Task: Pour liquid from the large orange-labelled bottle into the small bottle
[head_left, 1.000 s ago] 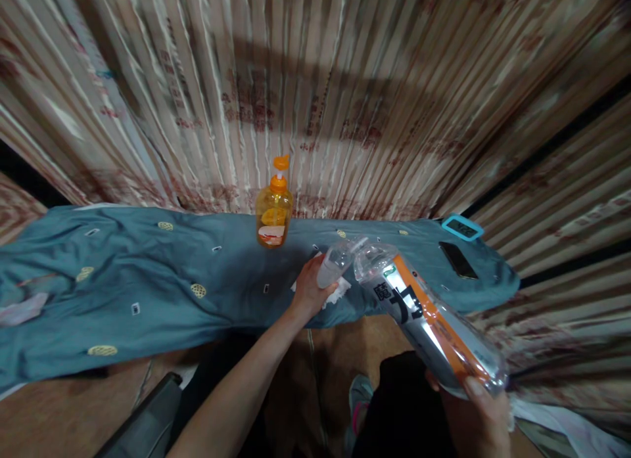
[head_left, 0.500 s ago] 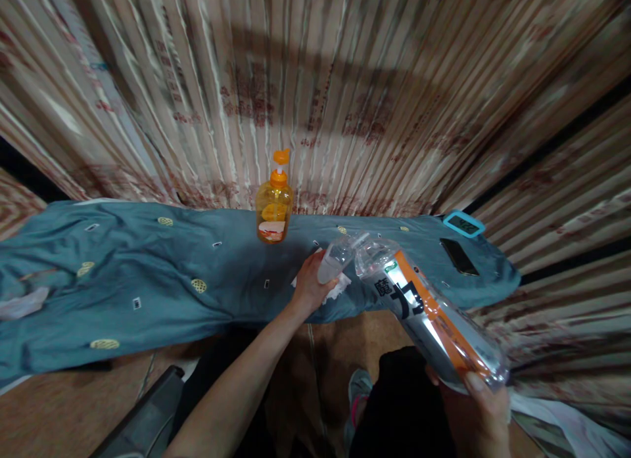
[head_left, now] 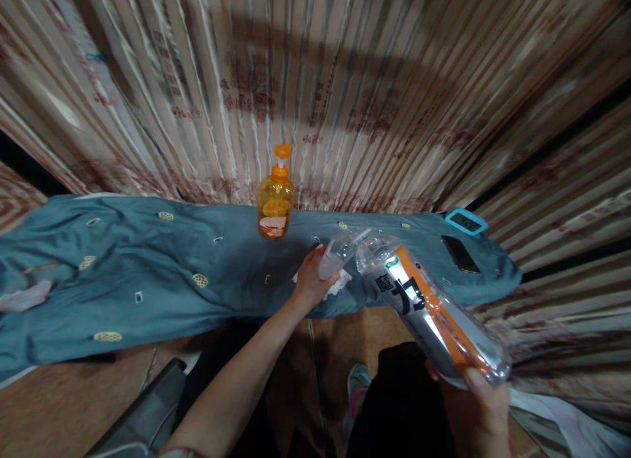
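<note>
Pleated pale curtains (head_left: 207,83) with dark red printing fill the far side and run down the right edge. Before them stretches a long surface draped in a blue-green cloth (head_left: 236,261) dotted with yellow oval and small white rectangular prints, with brown floor (head_left: 374,326) below its near edge. A big clear bottle (head_left: 428,307) with a silver and orange label slants above the right part of the cloth's near edge, its base gripped by the right hand (head_left: 483,395), thumb across the label's lower end, and its narrower end pointing up and to the left. Standing upright near the back edge is an orange pump bottle (head_left: 275,208) of amber liquid. The left hand (head_left: 311,280) is closed around a small translucent vessel (head_left: 332,261), tilted right toward the big bottle's upper end; glare and clear plastic make it hard to say whether the two touch. At the cloth's right end lies a blue-framed digital clock (head_left: 466,221), with a dark phone (head_left: 460,253) just beside it. White tissue (head_left: 340,282) shows beneath the left hand.
</note>
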Motion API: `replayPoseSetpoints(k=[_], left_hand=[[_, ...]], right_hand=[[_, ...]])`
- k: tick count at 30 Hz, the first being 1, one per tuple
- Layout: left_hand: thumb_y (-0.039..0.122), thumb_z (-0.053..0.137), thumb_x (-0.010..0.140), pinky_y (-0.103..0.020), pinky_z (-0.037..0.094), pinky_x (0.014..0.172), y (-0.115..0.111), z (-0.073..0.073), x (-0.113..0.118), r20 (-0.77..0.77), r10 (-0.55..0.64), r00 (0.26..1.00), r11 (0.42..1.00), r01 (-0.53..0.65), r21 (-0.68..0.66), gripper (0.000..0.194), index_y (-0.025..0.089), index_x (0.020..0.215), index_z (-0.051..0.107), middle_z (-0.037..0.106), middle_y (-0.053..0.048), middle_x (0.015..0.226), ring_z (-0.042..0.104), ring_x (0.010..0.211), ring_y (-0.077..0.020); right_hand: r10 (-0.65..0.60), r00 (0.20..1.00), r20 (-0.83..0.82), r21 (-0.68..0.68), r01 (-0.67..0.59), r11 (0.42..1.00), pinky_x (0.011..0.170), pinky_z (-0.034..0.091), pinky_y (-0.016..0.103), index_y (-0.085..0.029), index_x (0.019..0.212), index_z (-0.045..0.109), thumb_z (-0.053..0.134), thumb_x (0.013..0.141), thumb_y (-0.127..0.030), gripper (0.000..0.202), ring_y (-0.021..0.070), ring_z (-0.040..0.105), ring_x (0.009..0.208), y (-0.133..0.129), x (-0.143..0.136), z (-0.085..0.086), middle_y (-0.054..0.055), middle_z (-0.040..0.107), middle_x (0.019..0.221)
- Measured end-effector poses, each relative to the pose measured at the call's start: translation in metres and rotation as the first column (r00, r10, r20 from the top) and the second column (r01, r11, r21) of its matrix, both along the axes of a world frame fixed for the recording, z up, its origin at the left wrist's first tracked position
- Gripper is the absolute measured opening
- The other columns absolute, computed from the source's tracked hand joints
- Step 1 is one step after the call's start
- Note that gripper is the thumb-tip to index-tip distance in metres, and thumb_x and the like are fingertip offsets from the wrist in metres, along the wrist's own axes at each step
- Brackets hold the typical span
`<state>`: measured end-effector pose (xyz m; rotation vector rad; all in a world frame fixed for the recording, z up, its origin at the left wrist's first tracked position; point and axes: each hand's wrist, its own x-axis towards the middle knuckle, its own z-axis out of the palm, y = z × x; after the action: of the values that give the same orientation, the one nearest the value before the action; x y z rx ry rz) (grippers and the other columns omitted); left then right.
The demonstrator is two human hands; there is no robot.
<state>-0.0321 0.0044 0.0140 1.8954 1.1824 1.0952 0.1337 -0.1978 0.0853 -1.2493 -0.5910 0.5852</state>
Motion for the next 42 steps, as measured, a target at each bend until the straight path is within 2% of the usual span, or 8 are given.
replayPoseSetpoints(k=[6, 11, 18, 25, 33, 38, 42], left_hand=[[0.017, 0.075, 0.066, -0.045, 0.044, 0.103, 0.0, 0.0, 0.0, 0.018, 0.005, 1.0, 1.0, -0.005, 0.005, 0.063, 0.018, 0.125, 0.05, 0.059, -0.011, 0.124, 0.055, 0.118, -0.0261], [0.017, 0.075, 0.065, -0.045, 0.044, 0.104, 0.001, -0.001, 0.0, 0.012, 0.002, 1.0, 1.0, -0.002, 0.016, 0.064, 0.018, 0.124, 0.051, 0.059, -0.011, 0.124, 0.055, 0.118, -0.0266], [0.018, 0.075, 0.065, -0.045, 0.044, 0.103, 0.0, -0.002, 0.001, 0.019, 0.001, 1.0, 1.0, -0.002, 0.017, 0.064, 0.02, 0.125, 0.05, 0.059, -0.01, 0.125, 0.055, 0.118, -0.026], [0.016, 0.076, 0.064, -0.045, 0.045, 0.102, 0.0, -0.001, 0.001, 0.012, 0.003, 1.0, 1.0, -0.003, 0.02, 0.065, 0.017, 0.124, 0.051, 0.059, -0.011, 0.124, 0.056, 0.117, -0.0271], [0.017, 0.075, 0.066, -0.045, 0.044, 0.103, -0.001, 0.0, 0.001, 0.013, 0.005, 1.0, 1.0, -0.005, 0.0, 0.064, 0.019, 0.124, 0.05, 0.059, -0.011, 0.125, 0.055, 0.119, -0.0269], [0.016, 0.076, 0.065, -0.045, 0.044, 0.103, -0.002, 0.005, 0.001, -0.003, 0.019, 1.0, 0.999, -0.019, -0.035, 0.065, 0.017, 0.124, 0.05, 0.06, -0.011, 0.125, 0.055, 0.118, -0.0276], [0.015, 0.075, 0.065, -0.045, 0.045, 0.102, -0.002, 0.007, 0.001, -0.006, 0.018, 1.0, 0.999, -0.018, -0.051, 0.065, 0.015, 0.125, 0.05, 0.06, -0.012, 0.124, 0.055, 0.118, -0.0279]], right_hand=[[0.004, 1.0, 0.009, -0.015, -0.004, 1.0, 0.044, 0.038, 0.025, -0.021, 0.098, 0.061, 0.072, 0.066, -0.035, 0.037, 0.0173, 0.054, 0.066, -0.001, 0.001, -0.001, 0.003, 0.063, 0.083], [0.018, 1.0, 0.002, -0.026, -0.018, 0.999, 0.048, 0.042, 0.027, -0.022, 0.103, 0.06, 0.072, 0.067, -0.037, 0.041, 0.0165, 0.054, 0.065, -0.001, 0.002, -0.002, 0.002, 0.062, 0.087], [0.021, 0.999, 0.026, -0.009, -0.02, 1.0, 0.043, 0.039, 0.025, -0.021, 0.105, 0.062, 0.073, 0.066, -0.036, 0.043, 0.0155, 0.054, 0.059, 0.0, 0.002, -0.002, 0.003, 0.062, 0.085], [-0.006, 1.0, -0.003, 0.012, 0.006, 1.0, 0.042, 0.041, 0.026, -0.022, 0.105, 0.064, 0.075, 0.064, -0.035, 0.044, 0.0158, 0.056, 0.059, 0.0, 0.002, -0.004, 0.003, 0.065, 0.083], [-0.015, 1.0, -0.006, 0.028, 0.015, 0.999, 0.046, 0.044, 0.024, -0.02, 0.099, 0.066, 0.074, 0.065, -0.031, 0.036, 0.0177, 0.058, 0.07, -0.001, 0.0, -0.005, 0.003, 0.065, 0.077], [0.022, 1.0, -0.019, 0.06, -0.021, 0.998, 0.051, 0.047, 0.026, -0.02, 0.097, 0.066, 0.075, 0.066, -0.028, 0.034, 0.0197, 0.06, 0.075, -0.003, 0.007, -0.013, 0.002, 0.065, 0.07], [0.004, 0.999, -0.054, 0.025, -0.003, 1.0, 0.051, 0.05, 0.029, -0.019, 0.102, 0.066, 0.077, 0.061, -0.026, 0.044, 0.0208, 0.062, 0.069, -0.007, 0.017, -0.025, 0.004, 0.068, 0.072]])
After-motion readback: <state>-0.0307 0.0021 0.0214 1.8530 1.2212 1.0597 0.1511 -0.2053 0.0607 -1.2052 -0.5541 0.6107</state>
